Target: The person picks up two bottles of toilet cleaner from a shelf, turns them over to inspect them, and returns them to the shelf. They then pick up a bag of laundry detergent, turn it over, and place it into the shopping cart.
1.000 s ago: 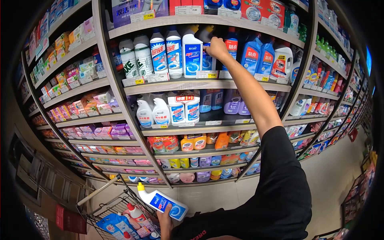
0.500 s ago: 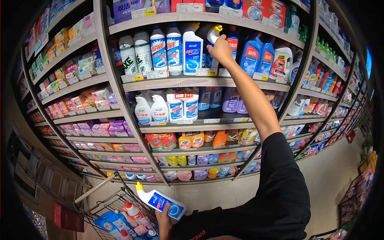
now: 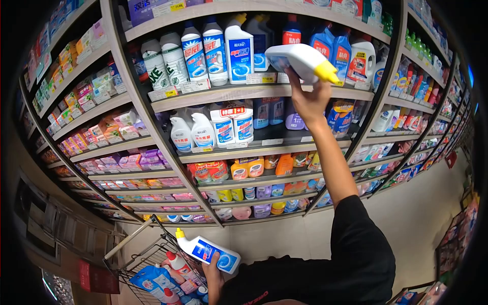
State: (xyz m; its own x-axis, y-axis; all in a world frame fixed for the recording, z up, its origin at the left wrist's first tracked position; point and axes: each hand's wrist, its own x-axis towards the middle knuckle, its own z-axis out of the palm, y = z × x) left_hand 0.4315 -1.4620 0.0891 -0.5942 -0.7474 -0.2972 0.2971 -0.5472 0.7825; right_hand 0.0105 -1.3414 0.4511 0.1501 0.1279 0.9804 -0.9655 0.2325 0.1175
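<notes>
My right hand (image 3: 310, 99) is closed around a white toilet cleaner bottle (image 3: 300, 58) with a yellow cap. The bottle is tipped on its side in front of the upper shelf, its cap pointing right and down. Low in the view, my left hand (image 3: 213, 267) grips a second toilet cleaner bottle (image 3: 209, 253), white with a blue label and a yellow cap, beside the cart. Another bottle of this kind (image 3: 239, 51) stands on the upper shelf, left of my right hand. A further one (image 3: 261, 46) sits in shadow behind, partly hidden.
The wire shopping cart (image 3: 129, 237) at lower left holds red-capped bottles (image 3: 178, 263) and a blue pack (image 3: 152, 279). Blue and white cleaner bottles (image 3: 193, 53) line the shelf (image 3: 203, 99). More stocked shelves run off to both sides, above a tiled floor (image 3: 391, 213).
My right hand has drawn its bottle off the shelf toward me and turned it from upright onto its side. My left hand and its bottle have shifted slightly right in view.
</notes>
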